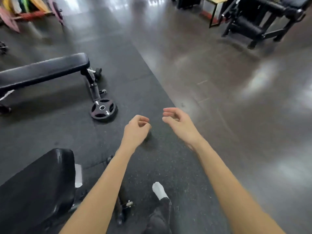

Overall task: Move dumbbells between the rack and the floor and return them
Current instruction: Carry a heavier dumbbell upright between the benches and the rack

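Both hands are held out empty above the rubber floor mat [67, 135]: left hand [136, 128] with fingers clenched, right hand [179, 122] with fingers loosely curled, released. No dumbbell is seen. White lettering on the weight plate [103, 110], at left, is blurred.

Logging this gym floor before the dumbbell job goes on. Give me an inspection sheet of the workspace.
Surface: dark speckled rubber mat beside glossy floor.
Job's things: no dumbbells or rack seen.
Clutter: weight plate lying by the foot of the flat bench; a second bench pad at lower left.
Hands: left hand fingers curled, holding nothing; right hand loosely curled, holding nothing.
Cables: nothing seen.
Surroundings: black padded machine at upper right; coloured plates at upper left, blurred.
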The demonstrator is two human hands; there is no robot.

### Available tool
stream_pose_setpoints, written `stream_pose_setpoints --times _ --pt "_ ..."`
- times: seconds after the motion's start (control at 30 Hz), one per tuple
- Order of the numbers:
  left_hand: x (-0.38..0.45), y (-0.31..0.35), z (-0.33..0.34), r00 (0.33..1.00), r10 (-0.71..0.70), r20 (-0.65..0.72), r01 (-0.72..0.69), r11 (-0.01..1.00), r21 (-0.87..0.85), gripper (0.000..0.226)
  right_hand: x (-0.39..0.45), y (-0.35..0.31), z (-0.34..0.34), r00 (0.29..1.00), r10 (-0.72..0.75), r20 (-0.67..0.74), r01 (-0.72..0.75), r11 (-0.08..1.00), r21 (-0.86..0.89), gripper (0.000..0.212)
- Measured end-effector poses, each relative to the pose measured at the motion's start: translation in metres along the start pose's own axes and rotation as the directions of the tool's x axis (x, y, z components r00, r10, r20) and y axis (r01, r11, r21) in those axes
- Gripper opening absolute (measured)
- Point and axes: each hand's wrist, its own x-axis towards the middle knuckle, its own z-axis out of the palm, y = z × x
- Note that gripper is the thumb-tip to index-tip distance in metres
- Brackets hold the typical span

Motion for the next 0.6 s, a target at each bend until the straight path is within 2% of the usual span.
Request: stream_pose_setpoints --times 0.2,0.33,0.53,0.6 --pt "0.136 -0.019 -0.014 0.982 -0.176 -0.068 0.176 0.984 -0.009 0.021 0.16 0.024 0.014 0.987 0.133 0.093 -0.126 0.989 -0.079 0.031" --pt "0.231 -0.05 0.005 0.97 -0.226 -0.088 0.23 0.973 0.033 0.023 0.268 0.06 0.048 0.973 0.183 0.139 -0.169 0.98 -0.104 0.03" --pt "0.386 -0.133 0.061 0.947 -0.306 -0.094 0.313 0.947 0.073 0.023 0.42 0.16 0.117 0.944 0.272 0.188 -0.251 0.96 -0.126 0.029" --pt "0.409 -0.165 0.073 0.935 -0.333 -0.121 0.342 0.938 0.054 0.022 0.437 0.189 0.13 0.924 0.323 0.206 -0.301 0.945 -0.128 0.033"
